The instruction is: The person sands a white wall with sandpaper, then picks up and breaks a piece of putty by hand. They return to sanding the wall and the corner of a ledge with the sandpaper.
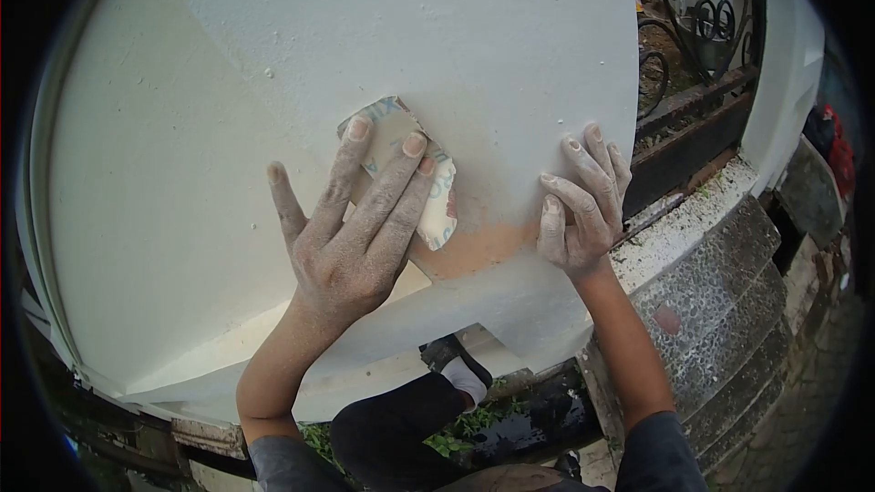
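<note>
My left hand (360,232), coated in white dust, presses a piece of sandpaper (439,205) flat against the white wall (492,46). Three of its fingers lie stretched over the printed backing, the little finger is spread to the left, and the thumb is hidden. A brown patch (474,251) shows on the wall just below the sandpaper. My right hand (588,205), also dusty, rests its fingertips on the wall near its right edge. Its fingers are slightly bent and apart, with nothing visible in them.
Black wrought-iron fencing (697,96) stands right of the wall. Below it are speckled stone steps (715,310). My shoe (442,353) is by an opening at the wall's foot, above a dark ditch (538,419) with green plants (451,442).
</note>
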Demonstrator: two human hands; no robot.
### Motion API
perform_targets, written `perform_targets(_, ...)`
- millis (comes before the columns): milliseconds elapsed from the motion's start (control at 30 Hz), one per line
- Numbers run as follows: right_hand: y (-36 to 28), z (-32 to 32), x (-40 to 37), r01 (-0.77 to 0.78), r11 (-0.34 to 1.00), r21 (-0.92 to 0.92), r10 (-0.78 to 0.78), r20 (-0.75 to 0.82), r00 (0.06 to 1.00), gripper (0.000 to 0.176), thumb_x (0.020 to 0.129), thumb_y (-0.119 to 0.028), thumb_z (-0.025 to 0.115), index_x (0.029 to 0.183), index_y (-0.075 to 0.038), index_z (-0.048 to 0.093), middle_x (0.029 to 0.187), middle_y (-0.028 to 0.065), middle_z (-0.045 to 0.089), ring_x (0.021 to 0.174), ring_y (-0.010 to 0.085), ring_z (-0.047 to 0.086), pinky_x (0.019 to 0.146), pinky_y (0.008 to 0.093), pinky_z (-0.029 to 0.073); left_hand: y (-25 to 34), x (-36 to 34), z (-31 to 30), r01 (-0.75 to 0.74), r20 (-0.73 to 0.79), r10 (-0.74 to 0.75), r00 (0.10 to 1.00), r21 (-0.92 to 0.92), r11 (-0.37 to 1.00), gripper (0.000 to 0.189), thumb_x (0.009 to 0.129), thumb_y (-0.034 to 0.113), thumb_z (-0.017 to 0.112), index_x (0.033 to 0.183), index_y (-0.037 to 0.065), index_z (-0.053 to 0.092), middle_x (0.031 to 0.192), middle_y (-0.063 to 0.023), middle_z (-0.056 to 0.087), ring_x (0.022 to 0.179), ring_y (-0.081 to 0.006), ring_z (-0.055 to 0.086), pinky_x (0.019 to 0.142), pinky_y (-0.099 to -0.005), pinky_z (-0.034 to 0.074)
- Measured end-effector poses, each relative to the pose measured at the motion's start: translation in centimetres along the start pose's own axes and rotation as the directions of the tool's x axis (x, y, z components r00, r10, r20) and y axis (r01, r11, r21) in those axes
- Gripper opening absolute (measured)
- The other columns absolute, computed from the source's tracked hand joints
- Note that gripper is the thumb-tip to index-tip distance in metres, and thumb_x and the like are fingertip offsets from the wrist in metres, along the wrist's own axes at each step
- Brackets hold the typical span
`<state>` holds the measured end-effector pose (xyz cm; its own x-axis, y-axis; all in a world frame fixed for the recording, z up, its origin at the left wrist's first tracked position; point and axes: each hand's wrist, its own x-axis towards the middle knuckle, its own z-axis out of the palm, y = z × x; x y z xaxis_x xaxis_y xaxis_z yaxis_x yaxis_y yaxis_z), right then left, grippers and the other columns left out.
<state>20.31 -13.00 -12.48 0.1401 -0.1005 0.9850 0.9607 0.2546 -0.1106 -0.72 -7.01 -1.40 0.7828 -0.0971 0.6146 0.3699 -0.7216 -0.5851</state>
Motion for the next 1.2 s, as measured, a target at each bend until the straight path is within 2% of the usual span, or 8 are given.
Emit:
perform_targets(200, 0.0, -0.1, 0.0, -0.003, 1.000, 0.005, 0.003, 0.013, 1.000, 0.015, 0.073, -0.008, 0.055, 0.085, -0.015, 0.062, 0.116, 0.0087, 0.058, 0.122, 0.0284, 0.043, 0.104, 0.0437, 0.022, 2.2, -1.2, 1.9, -0.288, 0.055, 0.286, 0.957, 0.050, 0.956, 0.020, 0.085, 0.022, 0.051, 0.100, 0.018, 0.062, 0.116, 0.0072, 0.059, 0.117, -0.0182, 0.049, 0.107, -0.0537, -0.005)
perform_targets(267, 0.2, -0.1, 0.1, -0.001, 1.000, 0.002, 0.001, 0.009, 1.000, 0.015, 0.073, -0.009, 0.055, 0.085, -0.015, 0.062, 0.116, 0.0086, 0.058, 0.122, 0.0283, 0.043, 0.104, 0.0437, 0.022, -0.3, 1.3, 0.1, -0.118, -0.056, 0.123, 0.991, 0.087, 0.989, 0.025, 0.086, 0.023, 0.044, 0.103, 0.016, 0.060, 0.121, 0.0034, 0.056, 0.123, -0.0175, 0.042, 0.108, -0.0520, -0.010)
perform_targets(400, 0.0, -0.2, 0.0, -0.014, 1.000, 0.020, 0.013, 0.013, 1.000, 0.015, 0.074, -0.009, 0.054, 0.085, -0.015, 0.062, 0.115, 0.0090, 0.059, 0.122, 0.0284, 0.043, 0.104, 0.0435, 0.022, 4.0, -1.1, 2.0, -0.188, 0.146, 0.192, 0.971, -0.042, 0.981, 0.025, 0.084, 0.022, 0.048, 0.105, 0.015, 0.060, 0.126, 0.0015, 0.052, 0.123, -0.0190, 0.041, 0.110, -0.0497, -0.002)
perform_targets(667, 0.1, -0.1, 0.0, -0.018, 0.999, 0.037, 0.018, 0.004, 1.000, 0.016, 0.074, -0.011, 0.050, 0.084, -0.014, 0.063, 0.115, 0.0092, 0.059, 0.121, 0.0280, 0.045, 0.104, 0.0443, 0.023, 2.6, 1.0, 1.4, -0.042, -0.015, 0.043, 0.999, 0.077, 0.996, 0.027, 0.081, 0.027, 0.052, 0.105, 0.020, 0.060, 0.127, 0.0035, 0.051, 0.124, -0.0141, 0.039, 0.109, -0.0535, 0.000)
perform_targets(800, 0.1, -0.5, 0.0, -0.027, 0.997, 0.069, 0.026, 0.019, 0.999, 0.018, 0.075, -0.013, 0.047, 0.083, -0.013, 0.063, 0.115, 0.0098, 0.059, 0.121, 0.0283, 0.045, 0.104, 0.0445, 0.022, 5.2, -1.7, 3.6, -0.296, 0.172, 0.327, 0.929, -0.183, 0.937, 0.030, 0.078, 0.015, 0.057, 0.108, 0.015, 0.060, 0.124, 0.0015, 0.054, 0.123, -0.0196, 0.043, 0.106, -0.0555, -0.005)
perform_targets(1000, 0.1, -0.5, 0.0, -0.029, 0.997, 0.070, 0.027, 0.029, 0.999, 0.020, 0.077, -0.015, 0.045, 0.084, -0.012, 0.063, 0.114, 0.0104, 0.059, 0.120, 0.0287, 0.045, 0.103, 0.0446, 0.023, 2.7, 0.9, 1.7, -0.041, -0.033, 0.043, 0.999, 0.080, 0.996, 0.028, 0.083, 0.024, 0.050, 0.108, 0.016, 0.060, 0.129, 0.0039, 0.049, 0.125, -0.0184, 0.039, 0.106, -0.0562, 0.003)
perform_targets(1133, 0.0, -0.6, 0.0, -0.028, 0.997, 0.077, 0.026, 0.023, 0.999, 0.020, 0.078, -0.016, 0.044, 0.084, -0.012, 0.063, 0.114, 0.0103, 0.059, 0.120, 0.0288, 0.045, 0.103, 0.0447, 0.023, 5.2, -1.4, 3.2, -0.297, 0.185, 0.304, 0.934, -0.069, 0.952, 0.028, 0.083, 0.025, 0.050, 0.108, 0.016, 0.060, 0.129, 0.0044, 0.049, 0.125, -0.0172, 0.038, 0.107, -0.0549, 0.001)
perform_targets(1200, 0.1, -0.6, 0.2, -0.019, 0.998, 0.059, 0.018, 0.023, 1.000, 0.020, 0.078, -0.016, 0.044, 0.084, -0.012, 0.063, 0.114, 0.0103, 0.059, 0.120, 0.0288, 0.046, 0.103, 0.0447, 0.023, 3.8, -0.3, 2.2, -0.201, 0.091, 0.204, 0.975, -0.037, 0.979, 0.025, 0.083, 0.021, 0.052, 0.106, 0.017, 0.060, 0.124, 0.0041, 0.053, 0.123, -0.0182, 0.042, 0.107, -0.0548, -0.002)
